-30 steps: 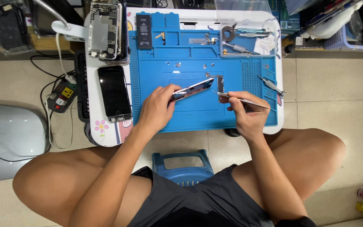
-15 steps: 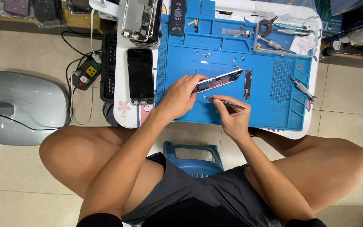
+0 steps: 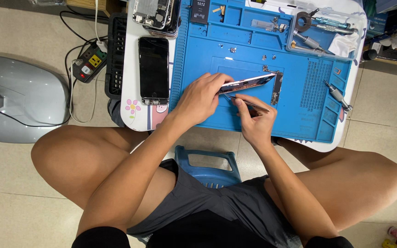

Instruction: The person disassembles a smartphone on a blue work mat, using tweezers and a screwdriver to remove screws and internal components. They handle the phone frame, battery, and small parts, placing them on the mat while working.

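The left hand (image 3: 203,98) is closed on a phone screen panel (image 3: 249,83), tilted up on edge above the blue repair mat (image 3: 198,69), so its underside is exposed to tweezers (image 3: 249,104) pinched in the right hand (image 3: 253,121).

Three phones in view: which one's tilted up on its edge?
The one the left hand grips on the blue mat: phone. The other two lie flat on the white table.

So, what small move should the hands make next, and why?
Probably ease the tweezers in the right hand a little further under the phone part, which the left hand holds tilted above the blue mat; their tip already points at its lower edge.
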